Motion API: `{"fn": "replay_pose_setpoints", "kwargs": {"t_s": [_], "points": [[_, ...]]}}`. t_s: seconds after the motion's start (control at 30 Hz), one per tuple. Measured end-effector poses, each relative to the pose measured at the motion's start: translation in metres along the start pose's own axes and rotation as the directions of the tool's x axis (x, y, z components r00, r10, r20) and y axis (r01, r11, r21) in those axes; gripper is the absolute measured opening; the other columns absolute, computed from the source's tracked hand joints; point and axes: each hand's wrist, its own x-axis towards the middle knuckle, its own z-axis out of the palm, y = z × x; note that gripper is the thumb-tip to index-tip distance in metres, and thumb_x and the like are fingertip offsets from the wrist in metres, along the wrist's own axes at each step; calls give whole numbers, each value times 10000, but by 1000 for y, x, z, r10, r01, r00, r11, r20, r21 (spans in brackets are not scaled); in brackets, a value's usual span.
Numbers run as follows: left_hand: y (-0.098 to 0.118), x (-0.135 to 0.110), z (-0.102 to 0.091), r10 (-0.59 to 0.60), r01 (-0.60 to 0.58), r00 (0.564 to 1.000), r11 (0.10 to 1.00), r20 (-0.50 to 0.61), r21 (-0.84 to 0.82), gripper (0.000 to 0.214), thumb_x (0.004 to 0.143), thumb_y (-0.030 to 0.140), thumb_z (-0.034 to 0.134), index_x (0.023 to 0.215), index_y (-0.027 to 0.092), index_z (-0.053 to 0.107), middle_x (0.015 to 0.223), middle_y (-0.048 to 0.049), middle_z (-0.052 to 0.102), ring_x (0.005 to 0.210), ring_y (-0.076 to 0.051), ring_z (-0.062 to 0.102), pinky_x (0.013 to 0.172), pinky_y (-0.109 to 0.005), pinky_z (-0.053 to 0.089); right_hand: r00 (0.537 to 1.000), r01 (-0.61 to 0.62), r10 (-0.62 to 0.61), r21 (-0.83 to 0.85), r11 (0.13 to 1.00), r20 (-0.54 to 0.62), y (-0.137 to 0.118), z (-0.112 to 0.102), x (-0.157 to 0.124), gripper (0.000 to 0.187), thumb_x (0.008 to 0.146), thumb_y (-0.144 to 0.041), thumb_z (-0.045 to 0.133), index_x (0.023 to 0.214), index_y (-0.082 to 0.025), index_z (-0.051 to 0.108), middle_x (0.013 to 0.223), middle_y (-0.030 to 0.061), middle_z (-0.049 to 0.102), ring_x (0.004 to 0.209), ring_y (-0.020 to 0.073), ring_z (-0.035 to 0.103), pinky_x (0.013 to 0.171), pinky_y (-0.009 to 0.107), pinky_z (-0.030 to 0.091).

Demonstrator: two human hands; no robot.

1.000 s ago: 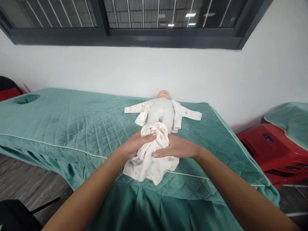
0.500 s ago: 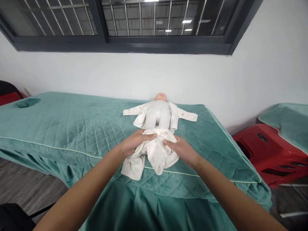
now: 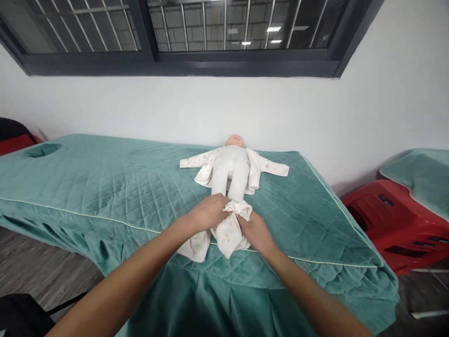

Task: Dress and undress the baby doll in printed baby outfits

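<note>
A baby doll lies on its back on the green quilted bed, head toward the wall, legs toward me. An open white printed jacket is on its arms and spread at its sides. Bunched white baby trousers surround the lower ends of the doll's legs, and the feet are hidden. My left hand is closed on the waistband at the left leg. My right hand grips the cloth at the right, fingers partly hidden under it. One trouser leg hangs toward the bed's front edge.
The green quilted bed cover has a face hole at the far left. Behind stands a white wall under a barred window. Red plastic stools stand at the right, beside another green-covered bed.
The trousers have been drawn down toward me, and more of the doll's legs shows. Both hands have come closer together and lower, still gripping the cloth.
</note>
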Motion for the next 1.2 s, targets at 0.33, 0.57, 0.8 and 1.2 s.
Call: {"fn": "replay_pose_setpoints", "kwargs": {"t_s": [0.33,0.57,0.8,1.2], "points": [[-2,-7,-11,6,23,990,980,141,-197,237,902,342,532,1026,196,671,1036,-59,734,926,-232,669,792,-291,477,989,-96,100,41,995,-107,-2,4,-13,304,889,-373,544,1095,-206,692,1041,65,754,966,249,682,817,336,493],[-4,-7,-13,-7,96,980,894,199,-438,346,881,405,561,1113,168,658,1108,-58,730,952,-237,659,812,-297,488,994,-51,67,179,982,-87,4,5,-12,328,890,-420,543,1087,-197,683,1076,63,747,986,250,673,855,359,504],[0,-6,-22,11,129,986,595,169,-793,363,850,408,637,1117,164,675,1163,-71,722,1056,-246,659,883,-317,495,984,-82,167,651,754,-69,7,8,-4,556,794,-496,685,1266,-206,632,1254,91,709,1150,301,645,969,414,509],[-15,34,-15,-72,86,995,396,62,-914,298,776,379,736,949,150,655,903,-37,694,800,-160,633,703,-263,482,958,151,15,549,822,-286,1,7,33,491,771,-475,685,1204,-249,641,1269,68,688,1176,296,620,1059,450,460]]}}
